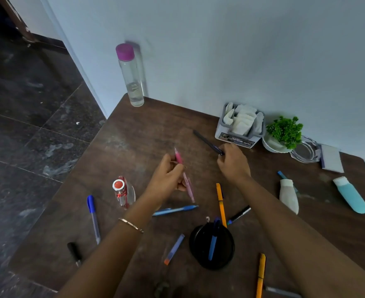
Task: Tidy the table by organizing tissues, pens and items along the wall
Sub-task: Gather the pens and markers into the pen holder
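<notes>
Pinching pink pen in left hand

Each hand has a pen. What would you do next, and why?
Probably drop the pink pen in the left hand and the dark pen in the right hand into the black cup, which already holds a blue pen.

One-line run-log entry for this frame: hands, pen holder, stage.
left hand: holds pink pen | right hand: pinches black pen | pen holder: blue pen inside | stage: other pens loose on table
</notes>
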